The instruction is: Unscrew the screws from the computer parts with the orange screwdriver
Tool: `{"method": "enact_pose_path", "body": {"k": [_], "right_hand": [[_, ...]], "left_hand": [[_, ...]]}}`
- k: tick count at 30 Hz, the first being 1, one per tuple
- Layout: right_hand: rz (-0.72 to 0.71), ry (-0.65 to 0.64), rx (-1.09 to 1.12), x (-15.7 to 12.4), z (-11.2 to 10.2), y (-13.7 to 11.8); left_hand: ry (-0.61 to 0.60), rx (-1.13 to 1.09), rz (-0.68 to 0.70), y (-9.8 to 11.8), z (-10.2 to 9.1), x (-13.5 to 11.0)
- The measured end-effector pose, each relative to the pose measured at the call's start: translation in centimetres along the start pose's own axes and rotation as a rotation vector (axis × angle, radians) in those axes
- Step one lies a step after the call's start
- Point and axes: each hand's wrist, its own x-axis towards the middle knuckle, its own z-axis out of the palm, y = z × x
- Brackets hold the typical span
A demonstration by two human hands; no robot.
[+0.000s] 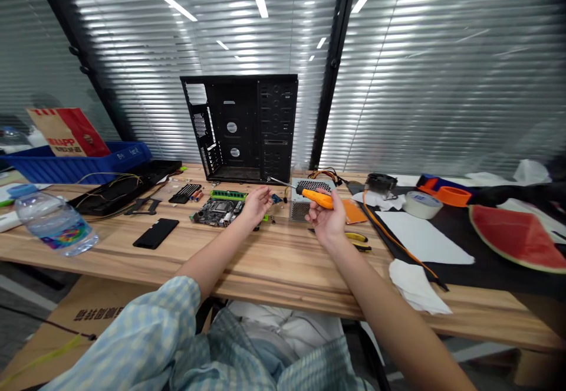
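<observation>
My right hand (329,220) grips the orange handle of a screwdriver (316,197), whose metal shaft points left and slightly up. My left hand (257,207) is near the shaft's tip with its fingers drawn together; whatever they may hold is too small to make out. Behind my left hand lies a motherboard (216,210), and a green memory stick (229,194) lies along its far edge. The metal power supply (300,209) sits behind the screwdriver, partly hidden by my right hand. Yellow-handled pliers (356,237) lie beside my right wrist.
An open black computer case (245,125) stands at the back against the blinds. A phone (156,233), water bottle (57,223) and blue bin (88,164) are leftward. On the right are a CPU cooler (381,184), tape roll (422,204), white paper (424,237) and watermelon slice (515,237).
</observation>
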Motion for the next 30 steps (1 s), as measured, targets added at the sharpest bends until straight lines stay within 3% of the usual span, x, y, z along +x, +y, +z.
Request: {"method": "enact_pose_path", "body": {"k": [30], "right_hand": [[-0.046,-0.039,-0.049,-0.40,0.43,-0.02]], "left_hand": [[-0.001,-0.100,0.007,0.49,0.24,-0.50]]}}
